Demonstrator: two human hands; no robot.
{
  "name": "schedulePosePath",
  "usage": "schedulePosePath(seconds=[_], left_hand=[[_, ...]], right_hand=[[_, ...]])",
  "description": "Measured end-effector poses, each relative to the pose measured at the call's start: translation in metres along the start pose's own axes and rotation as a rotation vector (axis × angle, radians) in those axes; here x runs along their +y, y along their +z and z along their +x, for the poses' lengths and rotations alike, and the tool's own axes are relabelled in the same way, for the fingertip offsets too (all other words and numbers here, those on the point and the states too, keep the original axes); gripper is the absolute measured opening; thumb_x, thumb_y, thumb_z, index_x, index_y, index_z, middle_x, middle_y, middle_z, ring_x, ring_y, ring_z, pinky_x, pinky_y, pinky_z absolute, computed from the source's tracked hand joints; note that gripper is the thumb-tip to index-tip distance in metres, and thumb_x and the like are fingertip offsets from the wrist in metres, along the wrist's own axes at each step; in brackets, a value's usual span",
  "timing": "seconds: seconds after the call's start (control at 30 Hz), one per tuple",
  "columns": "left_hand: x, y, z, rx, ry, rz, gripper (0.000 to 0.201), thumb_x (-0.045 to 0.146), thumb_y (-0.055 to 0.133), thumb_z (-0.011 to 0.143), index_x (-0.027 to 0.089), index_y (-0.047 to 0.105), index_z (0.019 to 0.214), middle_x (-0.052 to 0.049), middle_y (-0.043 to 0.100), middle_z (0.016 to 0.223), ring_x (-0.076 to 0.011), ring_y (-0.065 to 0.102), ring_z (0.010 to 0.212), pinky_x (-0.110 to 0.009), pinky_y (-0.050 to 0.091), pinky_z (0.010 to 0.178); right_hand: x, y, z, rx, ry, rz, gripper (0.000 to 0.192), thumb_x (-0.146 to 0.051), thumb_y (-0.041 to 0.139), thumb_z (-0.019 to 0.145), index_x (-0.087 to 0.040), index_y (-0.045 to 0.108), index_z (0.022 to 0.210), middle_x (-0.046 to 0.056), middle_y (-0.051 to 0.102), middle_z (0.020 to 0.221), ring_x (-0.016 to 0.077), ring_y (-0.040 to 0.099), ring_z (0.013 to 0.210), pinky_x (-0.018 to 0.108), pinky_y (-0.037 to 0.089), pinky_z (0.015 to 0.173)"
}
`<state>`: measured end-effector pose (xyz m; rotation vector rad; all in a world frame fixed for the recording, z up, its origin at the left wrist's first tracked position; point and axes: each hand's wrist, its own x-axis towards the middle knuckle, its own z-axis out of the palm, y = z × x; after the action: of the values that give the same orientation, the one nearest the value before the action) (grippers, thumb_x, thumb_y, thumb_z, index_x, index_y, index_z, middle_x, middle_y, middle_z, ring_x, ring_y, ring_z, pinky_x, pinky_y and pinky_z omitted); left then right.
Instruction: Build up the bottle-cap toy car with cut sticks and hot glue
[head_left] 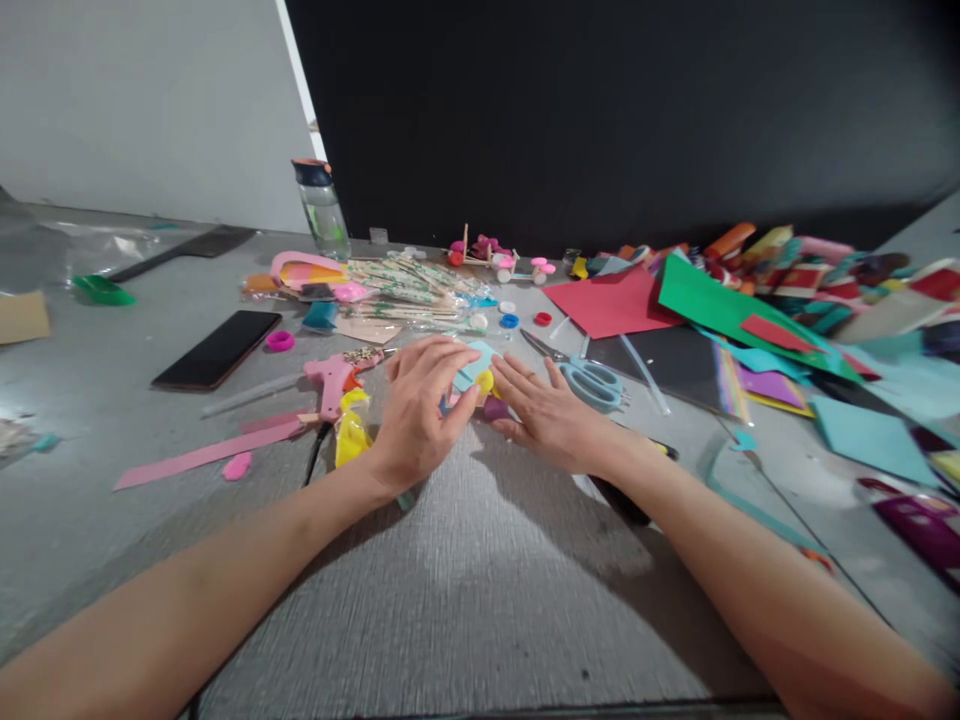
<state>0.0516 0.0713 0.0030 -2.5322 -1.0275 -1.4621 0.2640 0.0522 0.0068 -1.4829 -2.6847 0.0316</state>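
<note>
Between my two hands is a small light blue paper piece with a yellow round bit at its lower right. My left hand is curved around the left side of the paper, fingers over its upper edge and thumb below. From the right, my right hand reaches in with fingers stretched out, tips close to the yellow bit. Under the paper shows a small dark purple bit, partly hidden. Light blue scissors lie just beyond my right hand. A pink glue gun lies left of my left hand.
A phone, a pink strip and a yellow wrapper lie to the left. Behind are a water bottle, bundled sticks and bottle caps. Red paper, green paper and piled craft scraps crowd the right.
</note>
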Motion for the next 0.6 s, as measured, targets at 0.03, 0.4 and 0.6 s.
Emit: schedulePosePath(seconds=[0.03,0.4,0.6], left_hand=[[0.000,0.000,0.000,-0.001,0.002,-0.002,0.026,0.019,0.063,0.093,0.016,0.066,0.118,-0.009,0.072,0.118,-0.0284,0.057,0.122,-0.050,0.042,0.105],[-0.003,-0.003,0.005,0.003,-0.023,-0.025,0.029,0.015,0.060,0.093,0.021,0.063,0.121,-0.007,0.070,0.120,-0.0268,0.056,0.122,-0.049,0.042,0.107],[-0.007,-0.004,0.008,-0.118,-0.019,0.051,0.037,0.016,0.064,0.087,0.021,0.059,0.124,-0.009,0.069,0.123,-0.0306,0.054,0.126,-0.050,0.041,0.106]], right_hand=[[-0.001,-0.001,0.000,-0.004,0.001,-0.032,0.067,-0.045,0.038,0.106,-0.016,0.016,0.163,0.015,0.013,0.170,0.0315,0.007,0.157,0.070,0.009,0.121],[0.011,-0.012,0.001,0.309,-0.015,0.184,0.051,-0.042,0.045,0.105,-0.021,0.045,0.152,0.016,0.047,0.157,0.0325,0.038,0.149,0.064,0.031,0.119],[0.008,-0.009,0.014,0.479,-0.116,0.256,0.035,-0.023,0.060,0.099,-0.023,0.066,0.133,0.009,0.070,0.133,0.0258,0.063,0.124,0.048,0.049,0.109]])
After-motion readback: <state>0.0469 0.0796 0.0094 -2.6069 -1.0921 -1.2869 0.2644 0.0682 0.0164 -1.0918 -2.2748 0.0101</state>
